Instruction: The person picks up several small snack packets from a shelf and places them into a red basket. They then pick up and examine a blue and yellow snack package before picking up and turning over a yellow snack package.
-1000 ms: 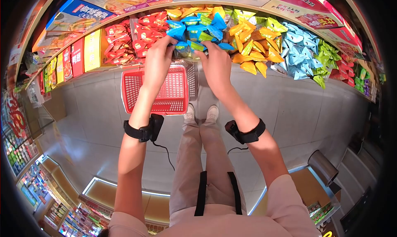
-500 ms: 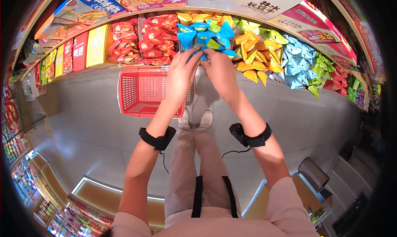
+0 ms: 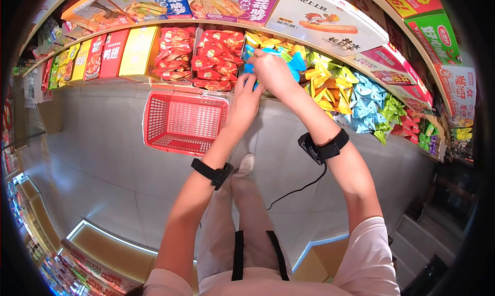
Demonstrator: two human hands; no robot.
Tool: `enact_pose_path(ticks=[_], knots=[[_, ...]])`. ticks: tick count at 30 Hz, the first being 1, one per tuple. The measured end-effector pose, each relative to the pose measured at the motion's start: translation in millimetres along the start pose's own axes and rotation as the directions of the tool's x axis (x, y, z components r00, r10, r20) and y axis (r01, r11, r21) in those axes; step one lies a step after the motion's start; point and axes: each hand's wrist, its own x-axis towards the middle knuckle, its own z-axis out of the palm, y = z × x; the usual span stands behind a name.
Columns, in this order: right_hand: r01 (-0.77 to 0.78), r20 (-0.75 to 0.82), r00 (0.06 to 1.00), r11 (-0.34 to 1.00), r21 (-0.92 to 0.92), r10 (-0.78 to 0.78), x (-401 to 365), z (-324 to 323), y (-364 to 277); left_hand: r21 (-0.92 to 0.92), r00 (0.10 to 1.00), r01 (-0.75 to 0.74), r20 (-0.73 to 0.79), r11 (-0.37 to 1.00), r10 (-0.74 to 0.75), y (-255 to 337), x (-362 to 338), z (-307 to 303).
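From afar I am directing two hands: the left hand point(image 3: 244, 97) and right hand point(image 3: 274, 73) are reaching to one group of blue packets point(image 3: 297, 64), between two of red packets point(image 3: 217, 56) and one of yellow packets point(image 3: 335, 92). Whether either grip is pinching anything, I cannot tell. One red basket point(image 3: 188, 116) is standing nearby.

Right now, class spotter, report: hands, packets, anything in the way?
Left hand and right hand at blue packets, grip hidden. Hands partly cover packets. Red basket below, to the left.
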Motion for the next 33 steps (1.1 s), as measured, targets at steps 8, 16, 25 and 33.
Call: enact_pose_path(ticks=[8, 16, 25, 33], knots=[[0.012, -0.213, 0.977, 1.000, -0.006, -0.013, -10, -50, -3, -0.095, 0.998, -0.009, -0.069, 0.995, 0.002, -2, 2, 6], [-0.178, -0.074, 0.968, 0.865, 0.469, 0.240, -18, -84, 9, -0.175, 0.991, -0.059, -0.130, 0.983, 0.036, 2, 1, 1], [-0.130, -0.167, 0.962, 0.900, 0.416, 0.217, -16, -38, -2, -0.132, 0.981, -0.076, -0.189, 0.988, 0.050, 1, 3, 5], [-0.112, -0.147, 0.985, 0.984, -0.141, 0.091, -5, 9, -23, -0.220, 0.996, 0.019, -0.086, 0.975, -0.039, 13, -11, 11]])
